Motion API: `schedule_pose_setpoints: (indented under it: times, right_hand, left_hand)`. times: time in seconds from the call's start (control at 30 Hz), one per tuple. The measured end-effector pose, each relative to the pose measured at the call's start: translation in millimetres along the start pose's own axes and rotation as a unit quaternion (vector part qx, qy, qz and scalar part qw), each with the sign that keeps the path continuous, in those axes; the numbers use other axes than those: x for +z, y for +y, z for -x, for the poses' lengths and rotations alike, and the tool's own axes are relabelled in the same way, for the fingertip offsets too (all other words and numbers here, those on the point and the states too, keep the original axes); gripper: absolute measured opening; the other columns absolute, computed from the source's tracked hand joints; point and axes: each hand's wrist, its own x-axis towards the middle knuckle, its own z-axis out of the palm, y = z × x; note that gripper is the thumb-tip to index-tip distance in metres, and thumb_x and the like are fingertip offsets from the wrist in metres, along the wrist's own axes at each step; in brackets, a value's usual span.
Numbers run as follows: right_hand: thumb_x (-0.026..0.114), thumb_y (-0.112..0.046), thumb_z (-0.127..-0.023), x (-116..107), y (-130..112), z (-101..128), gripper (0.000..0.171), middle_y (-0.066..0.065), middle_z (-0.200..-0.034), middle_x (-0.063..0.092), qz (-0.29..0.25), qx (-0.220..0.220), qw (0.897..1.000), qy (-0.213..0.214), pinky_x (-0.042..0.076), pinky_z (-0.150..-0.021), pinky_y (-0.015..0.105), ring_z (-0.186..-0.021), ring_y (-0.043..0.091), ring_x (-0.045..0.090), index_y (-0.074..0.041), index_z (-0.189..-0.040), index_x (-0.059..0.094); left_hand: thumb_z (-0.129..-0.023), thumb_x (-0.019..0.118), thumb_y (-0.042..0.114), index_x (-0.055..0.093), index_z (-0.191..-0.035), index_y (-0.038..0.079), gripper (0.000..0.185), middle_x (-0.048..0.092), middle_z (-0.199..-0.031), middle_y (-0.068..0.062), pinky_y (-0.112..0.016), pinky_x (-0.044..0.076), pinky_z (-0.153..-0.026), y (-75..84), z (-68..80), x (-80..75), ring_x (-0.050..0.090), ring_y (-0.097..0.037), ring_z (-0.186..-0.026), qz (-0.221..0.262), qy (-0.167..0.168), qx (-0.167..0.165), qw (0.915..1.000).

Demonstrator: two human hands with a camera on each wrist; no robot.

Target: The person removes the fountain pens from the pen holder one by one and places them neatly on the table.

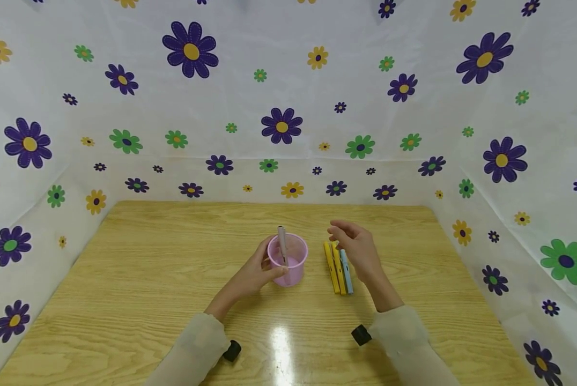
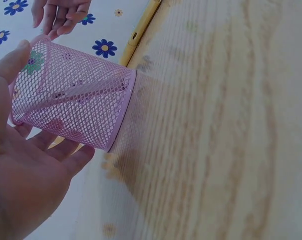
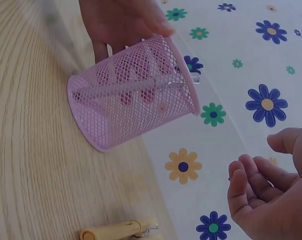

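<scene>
My left hand [image 1: 252,274] curls round the side of a pink mesh pen cup [image 1: 296,275], thumb near its front rim and fingers behind. The cup stands upright on the table. Inside it leans a grey pen [image 1: 282,242], its top rising above the rim; the mesh [image 3: 126,95] lets its lower part show through. To the right of the cup, two yellow pens [image 1: 331,268] and a light blue pen [image 1: 347,274] lie side by side. My right hand [image 1: 361,252] hovers over their far ends, fingers loosely bent with nothing held.
The pens and cup are on a wood-grain table [image 1: 148,268]. A white flowered cloth [image 1: 240,102] rises behind the table and along both sides. Small black devices [image 1: 232,351] sit at both sleeve cuffs.
</scene>
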Motion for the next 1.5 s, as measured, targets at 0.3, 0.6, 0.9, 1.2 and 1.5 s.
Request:
schedule_pose_setpoints:
  times: [0.3,0.6,0.9,1.2,1.5]
  right_hand:
    - [0.065,-0.022,-0.104,18,-4,-4,0.035,0.019,-0.120,0.069,0.004,-0.004,1.000,-0.021,0.055,-0.094,0.044,-0.104,0.023,0.063,0.000,-0.132,0.067]
    - [0.066,-0.022,-0.103,39,-6,-6,0.036,0.016,-0.124,0.070,0.034,-0.019,0.999,-0.033,0.054,-0.096,0.040,-0.113,0.027,0.064,0.000,-0.132,0.068]
    - [0.071,-0.020,-0.099,56,-4,-10,0.037,0.016,-0.123,0.071,0.051,-0.053,0.996,-0.042,0.054,-0.101,0.045,-0.115,0.030,0.064,0.002,-0.129,0.069]
    - [0.073,-0.020,-0.098,67,2,-13,0.038,0.012,-0.120,0.071,0.053,-0.050,0.996,-0.055,0.055,-0.097,0.041,-0.111,0.027,0.064,0.000,-0.129,0.069]
    - [0.072,-0.020,-0.098,74,4,-19,0.042,0.014,-0.122,0.070,0.060,-0.049,0.993,-0.094,0.055,-0.099,0.044,-0.113,0.029,0.063,0.004,-0.132,0.066]
  left_hand:
    - [-0.100,0.071,0.026,0.017,-0.165,0.021,0.084,0.034,-0.161,-0.010,-0.051,0.033,-0.119,0.3,-1.8,-0.6,0.038,-0.034,-0.146,-0.003,-0.001,-0.004,1.0000]
    - [-0.100,0.071,0.023,0.020,-0.164,0.023,0.082,0.037,-0.160,-0.007,-0.051,0.034,-0.119,-1.7,-2.1,-0.6,0.040,-0.032,-0.145,0.000,0.000,-0.003,1.0000]
    - [-0.100,0.071,0.026,0.019,-0.164,0.025,0.083,0.036,-0.161,-0.006,-0.052,0.033,-0.119,-1.1,-0.3,-0.1,0.039,-0.032,-0.145,0.002,0.001,-0.005,1.0000]
    - [-0.100,0.071,0.027,0.018,-0.164,0.023,0.083,0.035,-0.161,-0.007,-0.054,0.033,-0.119,-1.1,-0.5,0.1,0.039,-0.033,-0.146,-0.004,0.003,-0.006,1.0000]
    - [-0.101,0.070,0.025,0.019,-0.164,0.021,0.081,0.036,-0.161,-0.008,-0.054,0.033,-0.119,-1.7,-1.2,-0.2,0.039,-0.032,-0.145,-0.004,-0.002,-0.004,1.0000]
